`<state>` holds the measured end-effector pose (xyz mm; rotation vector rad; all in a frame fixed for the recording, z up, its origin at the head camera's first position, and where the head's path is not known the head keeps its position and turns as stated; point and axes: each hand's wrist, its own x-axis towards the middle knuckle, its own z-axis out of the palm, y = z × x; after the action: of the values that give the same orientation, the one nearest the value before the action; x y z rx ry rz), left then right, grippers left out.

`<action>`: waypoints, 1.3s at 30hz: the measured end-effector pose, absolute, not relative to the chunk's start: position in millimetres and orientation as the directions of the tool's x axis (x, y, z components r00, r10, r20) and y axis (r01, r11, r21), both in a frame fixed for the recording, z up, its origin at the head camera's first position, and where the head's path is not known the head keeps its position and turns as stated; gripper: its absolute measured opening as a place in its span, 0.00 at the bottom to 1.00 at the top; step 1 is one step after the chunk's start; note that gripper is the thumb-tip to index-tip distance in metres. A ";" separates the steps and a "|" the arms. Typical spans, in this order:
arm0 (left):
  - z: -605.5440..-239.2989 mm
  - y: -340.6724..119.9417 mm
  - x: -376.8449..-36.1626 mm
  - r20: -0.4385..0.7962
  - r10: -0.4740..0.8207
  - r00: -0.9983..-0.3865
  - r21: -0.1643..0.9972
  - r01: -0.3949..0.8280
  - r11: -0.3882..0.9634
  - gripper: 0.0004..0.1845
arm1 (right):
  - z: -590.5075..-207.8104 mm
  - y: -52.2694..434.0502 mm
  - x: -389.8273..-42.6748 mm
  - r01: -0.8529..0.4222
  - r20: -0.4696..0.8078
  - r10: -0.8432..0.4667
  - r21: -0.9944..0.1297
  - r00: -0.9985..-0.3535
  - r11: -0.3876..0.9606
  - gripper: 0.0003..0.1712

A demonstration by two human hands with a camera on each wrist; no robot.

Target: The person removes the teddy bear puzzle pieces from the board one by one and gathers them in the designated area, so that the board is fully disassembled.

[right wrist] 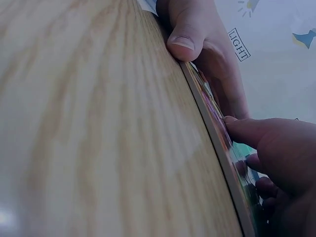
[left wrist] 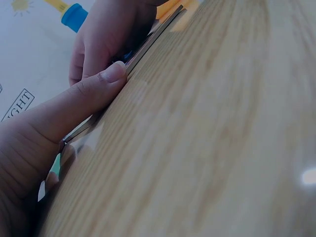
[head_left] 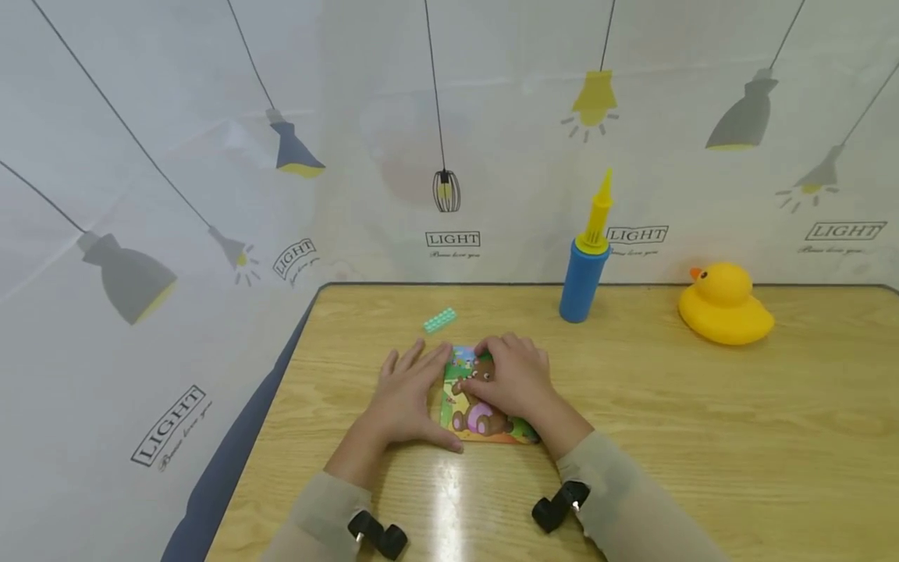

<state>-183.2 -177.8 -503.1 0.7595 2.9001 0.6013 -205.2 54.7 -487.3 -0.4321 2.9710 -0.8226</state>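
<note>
So the bear picture board [head_left: 477,417] is lying flat on the wood-grain table [head_left: 702,437], right in front of the person and between both hands. It's showing a brown bear with pink bits on a bright, colorful background.

The left hand [head_left: 410,398] is hugging the board's left side: fingers are stretching out fairly straight, thumb spreading well away from them, and the thumb tip is touching the near edge down by the table. The right hand [head_left: 518,375] is covering a good chunk of the right side, thumb reaching across the bear and touching the face of the board. Its thumb and index finger are sitting apart, the other fingers are bending, but I can't tell if they're pinching anything.

Just beyond the board, a mint-green studded toy brick [head_left: 440,320] is lying at an angle. Further back, a blue and yellow hand pump [head_left: 583,281] is standing nozzle up, and a yellow rubber duck [head_left: 726,308] is sitting off to the right, beak pointing left. Behind it all, the wall covering [head_left: 506,117] is showing printed hanging lamps and "LIGHT" labels.
</note>
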 end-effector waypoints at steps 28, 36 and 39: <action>-502.9 -178.9 -183.5 -0.011 0.486 -0.874 0.342 0.454 0.823 0.80 | -501.6 51.1 -200.2 -0.326 0.219 -0.242 -0.593 -0.945 0.736 0.35; -503.4 -180.0 -184.6 -0.010 0.487 -0.873 0.334 0.456 0.825 0.80 | -499.6 52.1 -195.6 -0.270 0.211 -0.184 -0.522 -0.960 0.809 0.46; -503.1 -180.1 -184.5 -0.014 0.487 -0.873 0.332 0.455 0.826 0.80 | -498.8 52.7 -195.2 -0.271 0.206 -0.188 -0.531 -0.960 0.803 0.41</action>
<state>-184.5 -180.1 -503.1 0.7524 2.9077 0.4910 -195.2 52.7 -498.8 -0.4000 3.1179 -0.9536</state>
